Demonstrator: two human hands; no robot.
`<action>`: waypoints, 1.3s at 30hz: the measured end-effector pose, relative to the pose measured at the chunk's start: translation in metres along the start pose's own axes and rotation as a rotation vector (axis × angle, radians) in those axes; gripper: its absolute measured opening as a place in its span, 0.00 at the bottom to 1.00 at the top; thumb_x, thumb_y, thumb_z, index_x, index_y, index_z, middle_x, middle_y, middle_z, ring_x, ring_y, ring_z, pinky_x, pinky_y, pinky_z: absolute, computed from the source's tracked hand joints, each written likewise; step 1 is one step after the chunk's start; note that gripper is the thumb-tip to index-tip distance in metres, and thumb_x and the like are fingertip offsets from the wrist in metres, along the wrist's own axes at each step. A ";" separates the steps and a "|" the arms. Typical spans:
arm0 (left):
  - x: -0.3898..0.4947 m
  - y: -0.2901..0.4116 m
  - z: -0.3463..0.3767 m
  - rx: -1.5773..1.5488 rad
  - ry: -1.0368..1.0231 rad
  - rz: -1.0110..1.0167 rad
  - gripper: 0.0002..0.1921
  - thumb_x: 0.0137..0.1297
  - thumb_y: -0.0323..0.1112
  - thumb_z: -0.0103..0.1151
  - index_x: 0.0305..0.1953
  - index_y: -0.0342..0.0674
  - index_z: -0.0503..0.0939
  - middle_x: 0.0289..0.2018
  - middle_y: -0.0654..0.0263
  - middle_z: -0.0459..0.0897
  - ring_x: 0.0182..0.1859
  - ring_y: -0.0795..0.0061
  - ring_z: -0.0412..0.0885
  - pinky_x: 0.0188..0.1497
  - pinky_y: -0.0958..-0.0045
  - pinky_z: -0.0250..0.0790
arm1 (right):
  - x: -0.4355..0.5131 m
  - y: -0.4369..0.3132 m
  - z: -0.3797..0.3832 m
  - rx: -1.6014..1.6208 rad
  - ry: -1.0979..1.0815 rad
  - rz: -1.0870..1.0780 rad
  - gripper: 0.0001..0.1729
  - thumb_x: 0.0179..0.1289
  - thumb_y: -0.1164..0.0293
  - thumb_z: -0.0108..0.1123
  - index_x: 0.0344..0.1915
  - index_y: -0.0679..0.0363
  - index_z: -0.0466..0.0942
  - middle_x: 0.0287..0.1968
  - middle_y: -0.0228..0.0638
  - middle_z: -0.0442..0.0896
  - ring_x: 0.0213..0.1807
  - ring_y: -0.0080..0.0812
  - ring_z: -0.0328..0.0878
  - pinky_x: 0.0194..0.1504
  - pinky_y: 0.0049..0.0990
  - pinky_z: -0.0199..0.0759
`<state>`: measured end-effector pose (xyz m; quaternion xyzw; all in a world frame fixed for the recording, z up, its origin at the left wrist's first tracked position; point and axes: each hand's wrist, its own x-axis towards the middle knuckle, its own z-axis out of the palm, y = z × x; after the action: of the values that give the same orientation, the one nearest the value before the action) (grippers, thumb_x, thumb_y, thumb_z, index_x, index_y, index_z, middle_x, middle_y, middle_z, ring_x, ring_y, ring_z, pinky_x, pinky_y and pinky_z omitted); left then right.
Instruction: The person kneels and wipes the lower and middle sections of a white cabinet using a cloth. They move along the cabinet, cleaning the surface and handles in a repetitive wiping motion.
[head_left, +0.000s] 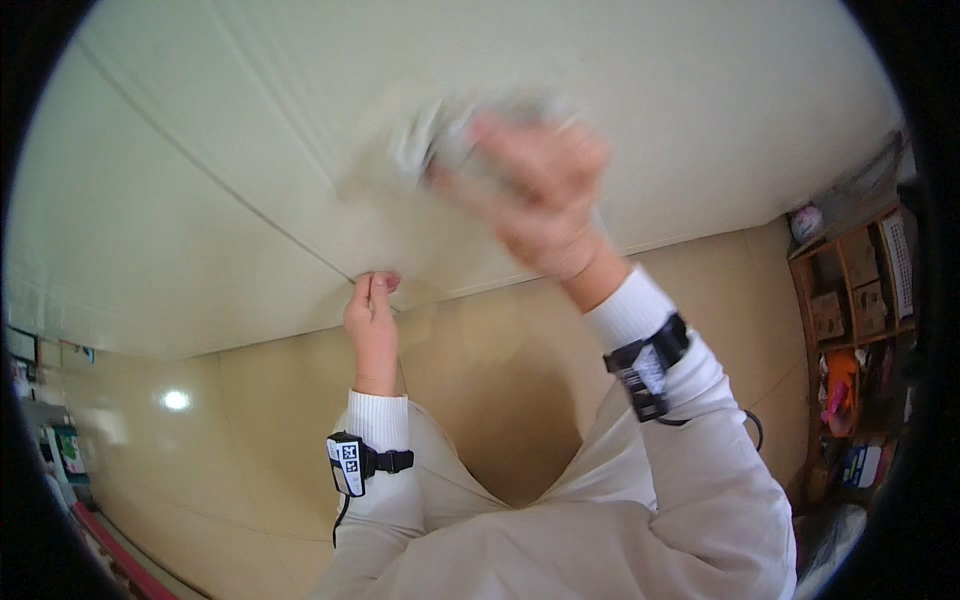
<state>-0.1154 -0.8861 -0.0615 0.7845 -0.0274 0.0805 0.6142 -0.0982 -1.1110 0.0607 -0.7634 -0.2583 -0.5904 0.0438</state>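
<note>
A pale, glossy upright panel (675, 135), perhaps a cabinet or wardrobe door, fills the view before me. My right hand (551, 176), blurred by motion, grips a crumpled whitish-grey cloth (431, 139) at the panel's surface. Lower and to the left, my left hand (371, 319) has its fingers close together at the panel, beside the lower end of a dark seam (225, 184). Whether those fingers grip the panel's edge or only rest on it, I cannot tell.
Shiny beige floor tiles (480, 360) run below the panel. To the right stands a wooden shelf unit (844, 307) with boxes and an orange item. A patterned ball (807, 223) sits above it. Strapped devices with cables are on both my forearms.
</note>
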 end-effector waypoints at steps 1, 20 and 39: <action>0.000 0.000 -0.001 0.030 0.027 0.013 0.15 0.74 0.38 0.44 0.38 0.32 0.77 0.35 0.62 0.83 0.39 0.72 0.79 0.47 0.72 0.69 | -0.023 -0.014 0.005 0.045 -0.036 -0.029 0.19 0.48 0.71 0.59 0.41 0.38 0.83 0.58 0.18 0.75 0.54 0.28 0.68 0.52 0.34 0.61; -0.003 -0.002 -0.014 0.184 0.188 0.087 0.13 0.72 0.36 0.48 0.33 0.32 0.74 0.28 0.63 0.80 0.35 0.74 0.80 0.42 0.73 0.71 | -0.049 0.024 -0.032 -0.037 0.126 0.196 0.17 0.47 0.70 0.64 0.38 0.38 0.84 0.53 0.22 0.76 0.51 0.33 0.68 0.51 0.35 0.61; 0.000 -0.002 -0.016 0.007 0.223 0.063 0.16 0.73 0.37 0.49 0.27 0.33 0.73 0.24 0.65 0.78 0.29 0.79 0.75 0.36 0.75 0.69 | 0.093 0.064 -0.082 0.053 0.285 0.223 0.23 0.40 0.80 0.59 0.41 0.51 0.84 0.51 0.35 0.79 0.56 0.37 0.70 0.50 0.36 0.66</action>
<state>-0.1164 -0.8703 -0.0602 0.7716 0.0170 0.1866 0.6079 -0.1254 -1.1648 0.1867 -0.6946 -0.1786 -0.6771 0.1652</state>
